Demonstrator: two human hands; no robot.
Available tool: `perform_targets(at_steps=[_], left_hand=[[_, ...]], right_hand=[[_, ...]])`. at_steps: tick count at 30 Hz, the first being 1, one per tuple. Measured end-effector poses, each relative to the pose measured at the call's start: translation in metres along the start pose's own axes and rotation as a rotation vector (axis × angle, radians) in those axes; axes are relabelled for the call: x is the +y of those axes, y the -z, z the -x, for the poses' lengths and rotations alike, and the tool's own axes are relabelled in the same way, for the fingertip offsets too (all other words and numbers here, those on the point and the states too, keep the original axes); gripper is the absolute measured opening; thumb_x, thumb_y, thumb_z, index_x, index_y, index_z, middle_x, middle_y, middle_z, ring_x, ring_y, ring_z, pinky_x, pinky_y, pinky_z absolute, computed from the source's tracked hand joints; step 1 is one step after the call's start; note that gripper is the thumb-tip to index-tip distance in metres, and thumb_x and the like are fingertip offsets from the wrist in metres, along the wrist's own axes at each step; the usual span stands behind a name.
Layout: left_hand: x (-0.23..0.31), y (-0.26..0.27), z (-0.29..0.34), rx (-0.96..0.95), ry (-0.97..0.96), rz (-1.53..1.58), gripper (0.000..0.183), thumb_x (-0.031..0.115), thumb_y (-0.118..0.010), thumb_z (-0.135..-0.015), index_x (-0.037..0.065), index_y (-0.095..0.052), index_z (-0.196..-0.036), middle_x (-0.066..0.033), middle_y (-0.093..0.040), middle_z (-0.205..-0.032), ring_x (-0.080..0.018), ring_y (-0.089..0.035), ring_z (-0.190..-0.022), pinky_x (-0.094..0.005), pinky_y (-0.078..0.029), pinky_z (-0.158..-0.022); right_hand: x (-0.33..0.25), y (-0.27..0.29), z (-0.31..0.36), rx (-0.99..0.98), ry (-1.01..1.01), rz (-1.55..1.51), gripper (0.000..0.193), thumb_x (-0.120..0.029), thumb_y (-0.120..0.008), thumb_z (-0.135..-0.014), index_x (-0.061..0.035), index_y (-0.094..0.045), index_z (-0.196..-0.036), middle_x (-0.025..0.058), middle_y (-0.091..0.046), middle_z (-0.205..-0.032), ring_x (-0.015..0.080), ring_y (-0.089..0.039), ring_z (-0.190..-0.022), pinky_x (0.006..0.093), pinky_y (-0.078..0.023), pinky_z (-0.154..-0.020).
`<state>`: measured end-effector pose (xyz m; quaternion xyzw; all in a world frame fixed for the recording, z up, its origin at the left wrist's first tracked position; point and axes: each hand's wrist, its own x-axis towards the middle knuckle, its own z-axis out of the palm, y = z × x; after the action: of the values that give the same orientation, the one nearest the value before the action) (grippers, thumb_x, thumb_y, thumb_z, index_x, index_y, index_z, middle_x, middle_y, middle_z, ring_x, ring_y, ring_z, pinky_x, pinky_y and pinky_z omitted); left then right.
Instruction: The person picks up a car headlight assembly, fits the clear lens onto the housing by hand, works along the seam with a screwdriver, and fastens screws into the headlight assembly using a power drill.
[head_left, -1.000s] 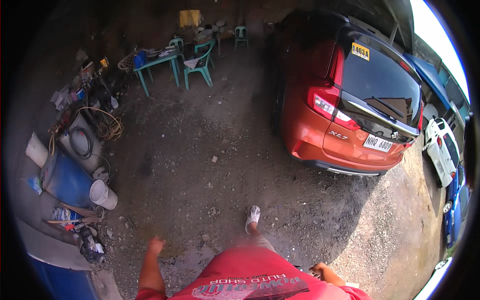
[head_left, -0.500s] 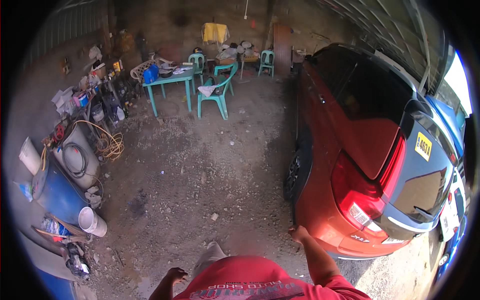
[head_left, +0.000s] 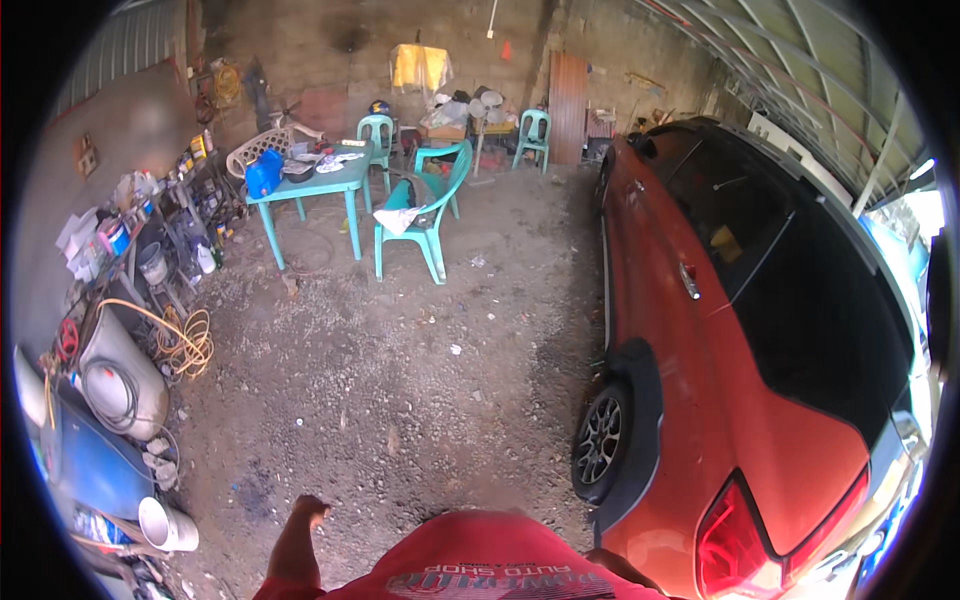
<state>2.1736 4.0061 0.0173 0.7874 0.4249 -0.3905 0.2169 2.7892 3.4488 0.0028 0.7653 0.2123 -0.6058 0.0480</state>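
My left hand point(head_left: 312, 508) hangs out in front of me over the gravelly ground, its fingers loosely bent and slightly apart. I see nothing held in it, and it touches nothing. Only a small piece of my right forearm point(head_left: 632, 572) shows at the lower edge, beside my red shirt point(head_left: 480, 545). The right hand itself is out of sight. Close on my right stands an orange-red car point(head_left: 665, 420), with its rear wheel point(head_left: 602, 445) and red tail light point(head_left: 735, 540) near that arm.
Ahead are a green plastic table point(head_left: 320, 182) with a blue jug point(head_left: 264, 174) and a green chair point(head_left: 432, 215). Along the left wall stand a blue drum point(head_left: 95, 455), a white bucket point(head_left: 168, 525), a coiled hose point(head_left: 190, 345) and cluttered shelves. Small stones cover the ground.
I have moved forward alongside the car, and its rear wheel now shows fully. My left hand has swung forward. My right hand, earlier by the car's rear corner, has dropped out of view.
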Motion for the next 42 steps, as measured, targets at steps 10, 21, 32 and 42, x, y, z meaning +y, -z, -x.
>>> perform_targets(at_steps=[10,21,32,42], left_hand=[[0.048,0.259,-0.230,0.241,0.092,0.349,0.031,0.039,-0.070,-0.100,0.028,-0.084,-0.126,-0.0066,-0.081,-0.129,-0.0339,-0.078,-0.115,-0.0466,-0.061,-0.099],[0.194,0.460,-0.363,-0.045,0.246,0.985,0.030,0.038,-0.082,-0.097,0.009,-0.087,-0.102,-0.0117,-0.082,-0.086,-0.0232,-0.078,-0.068,-0.0406,-0.065,-0.063],[0.184,0.789,-0.665,-0.041,0.356,0.863,0.043,0.043,-0.075,-0.097,0.001,-0.085,-0.095,-0.0188,-0.084,-0.095,-0.0307,-0.082,-0.085,-0.0512,-0.064,-0.076],[0.205,1.190,-0.872,0.565,0.064,0.787,0.053,0.046,-0.088,-0.091,0.009,-0.081,-0.127,-0.0199,-0.080,-0.128,-0.0392,-0.075,-0.122,-0.0474,-0.059,-0.106]], right_hand=[[-0.130,0.241,-0.120,0.094,-0.130,-0.300,0.039,-0.042,-0.067,-0.105,-0.0107,-0.079,-0.126,0.0125,-0.082,-0.110,0.0276,-0.079,-0.093,0.0429,-0.062,-0.083],[-0.443,0.769,-0.265,0.616,0.509,0.599,0.026,-0.025,-0.071,-0.106,-0.0058,-0.080,-0.121,0.0139,-0.081,-0.111,0.0201,-0.076,-0.090,0.0367,-0.062,-0.085],[-0.542,0.982,-0.424,0.195,0.004,-0.186,0.049,-0.056,-0.067,-0.105,-0.0158,-0.080,-0.129,0.0154,-0.082,-0.117,0.0368,-0.077,-0.112,0.0508,-0.060,-0.095],[-0.631,1.152,-0.457,0.177,-0.045,-0.350,0.047,-0.056,-0.065,-0.105,-0.0143,-0.077,-0.124,0.0104,-0.080,-0.106,0.0258,-0.076,-0.091,0.0519,-0.061,-0.077]])
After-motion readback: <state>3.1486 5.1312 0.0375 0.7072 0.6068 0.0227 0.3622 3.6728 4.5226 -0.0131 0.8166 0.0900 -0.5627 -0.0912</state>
